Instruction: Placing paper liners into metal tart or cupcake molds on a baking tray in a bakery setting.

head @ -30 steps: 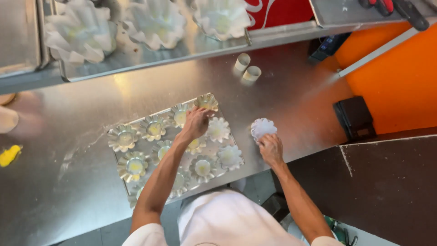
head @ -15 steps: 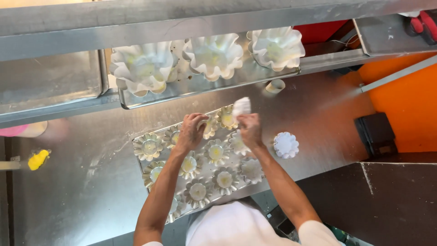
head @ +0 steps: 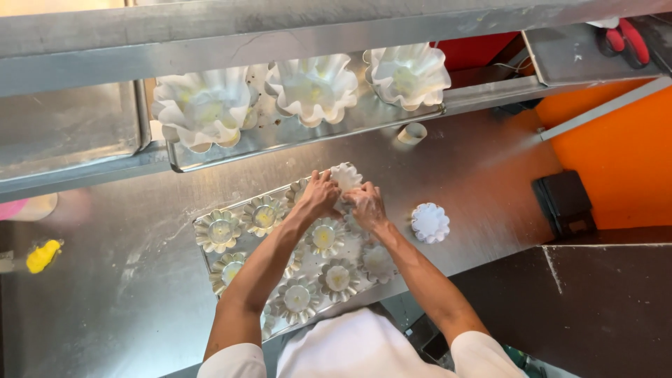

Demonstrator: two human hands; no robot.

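Both hands, left hand (head: 318, 198) and right hand (head: 365, 204), are together, pinching a white fluted paper liner (head: 346, 176) over the far corner mould of the metal baking tray (head: 206, 246). The fluted metal moulds (head: 325, 236) near the wrists look without liners; a stack of white liners (head: 429, 222) waits right of the hands.

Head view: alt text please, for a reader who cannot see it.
Both hands, left hand and right hand, press a white paper liner at the far corner of a metal tray of fluted moulds; a liner stack sits right.

Bakery kitchen: steel counter (head: 140, 280), fluted moulds (head: 219, 230)
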